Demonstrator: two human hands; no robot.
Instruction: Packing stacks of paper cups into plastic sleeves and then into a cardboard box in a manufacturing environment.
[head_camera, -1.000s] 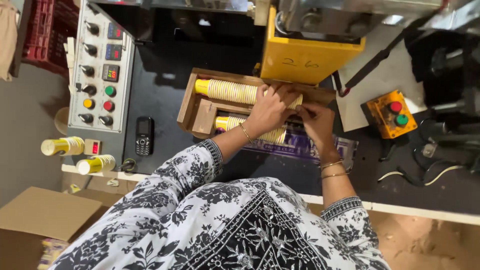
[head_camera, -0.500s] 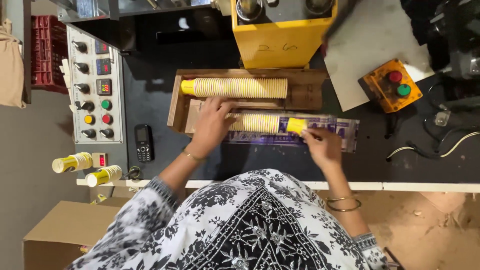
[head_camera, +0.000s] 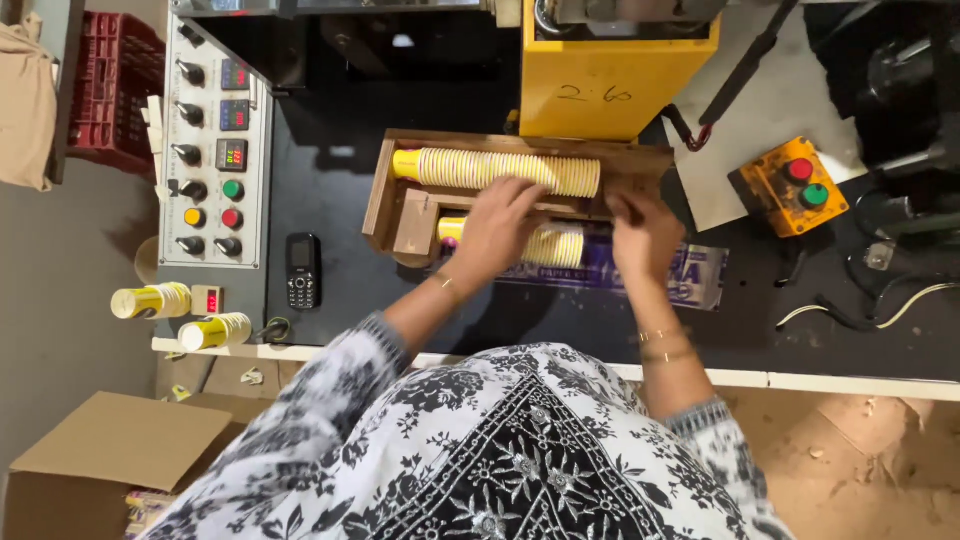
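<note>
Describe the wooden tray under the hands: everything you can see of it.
The wooden tray is a shallow brown box of plain boards, lying flat on the dark bench just below the yellow machine. A lengthwise divider splits it into two channels. The far channel holds a long stack of yellow paper cups lying on its side; the near channel holds a shorter stack. The left hand lies over the divider; the right hand covers the tray's right end.

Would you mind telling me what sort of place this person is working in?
Most likely a small workshop or factory that makes paper cups. A grey control panel with knobs and lit buttons sits beside a yellow machine, and the left hand and right hand handle rows of nested cups in a wooden tray.
</note>
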